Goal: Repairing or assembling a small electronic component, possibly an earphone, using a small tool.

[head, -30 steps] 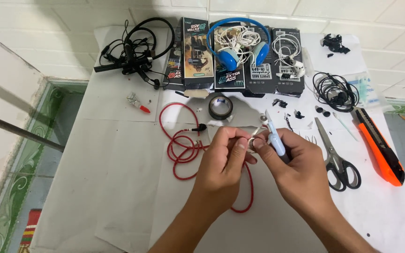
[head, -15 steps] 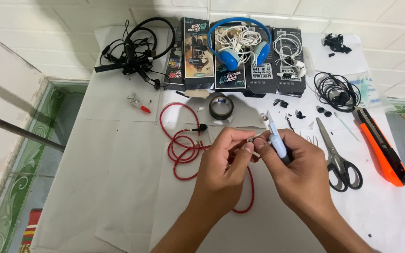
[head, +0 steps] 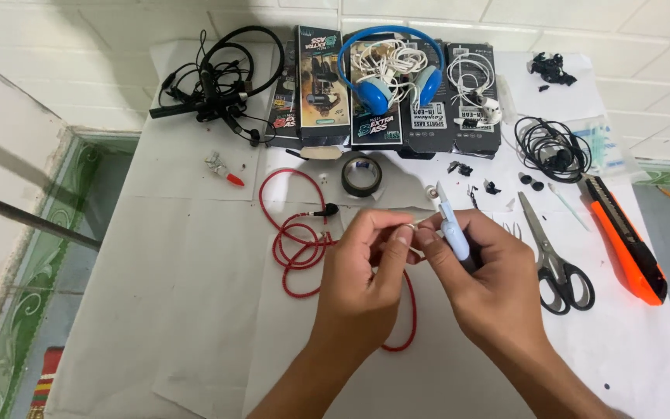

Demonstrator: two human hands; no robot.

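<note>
My left hand (head: 366, 271) pinches a thin whitish wire end (head: 414, 226) between thumb and forefinger above the white table (head: 180, 310). My right hand (head: 490, 279) holds a small pale-blue tool (head: 451, 233), its white tip pointing up and away, and its fingertips meet the same wire end. The two hands touch at the fingertips. A red cable (head: 296, 240) lies coiled on the table just left of my left hand and runs under it, with a black plug (head: 327, 209) at one end.
Scissors (head: 552, 264) and an orange utility knife (head: 622, 240) lie to the right. A black tape roll (head: 361, 175), blue headphones (head: 385, 77), several earphone boxes (head: 459, 101), black cable bundles (head: 211, 85) and a black coil (head: 552, 147) sit at the back.
Both hands stay together at the wire end, with only slight finger movement. Nothing on the table has moved.
</note>
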